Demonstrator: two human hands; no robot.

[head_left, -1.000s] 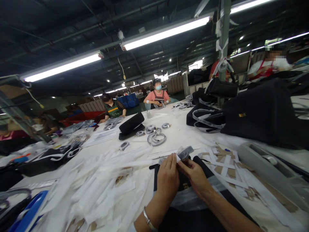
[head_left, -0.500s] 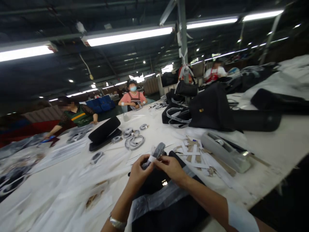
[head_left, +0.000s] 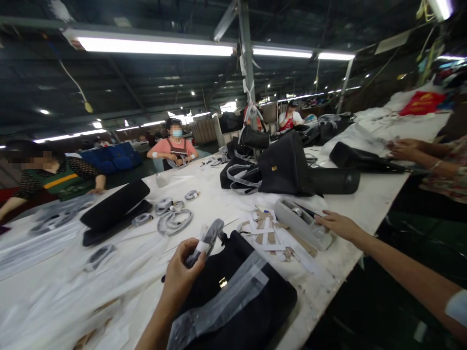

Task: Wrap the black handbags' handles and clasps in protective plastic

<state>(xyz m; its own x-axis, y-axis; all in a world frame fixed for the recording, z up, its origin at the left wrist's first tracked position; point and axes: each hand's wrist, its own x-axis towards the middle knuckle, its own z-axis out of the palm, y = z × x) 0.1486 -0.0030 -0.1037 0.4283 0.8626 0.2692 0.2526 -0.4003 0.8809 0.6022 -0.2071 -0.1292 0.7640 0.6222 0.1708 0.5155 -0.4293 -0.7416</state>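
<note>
My left hand (head_left: pixel 186 265) grips a bundled bag strap (head_left: pixel 211 235), wrapped in clear plastic with a white band around it. Below it lies a black bag (head_left: pixel 270 301) with a gold clasp (head_left: pixel 223 282) and a strip of clear plastic across its front. Out to the right, my right hand (head_left: pixel 341 226) is at the near end of a grey tape dispenser (head_left: pixel 288 214). Its fingertips are pinched there; what is between them, if anything, is too small to make out.
Cardboard and white paper strips (head_left: pixel 268 233) lie beside the dispenser. Coiled straps (head_left: pixel 175 221) and a black bag piece (head_left: pixel 115 206) are on the left. More black bags (head_left: pixel 284 165) stand behind. Co-workers sit across the table; another person's hands (head_left: pixel 408 148) work at right.
My right hand has left the strap and reached right to the tape dispenser. My left hand still holds the strap. The view has turned rightward, bringing another person's hands into sight.
</note>
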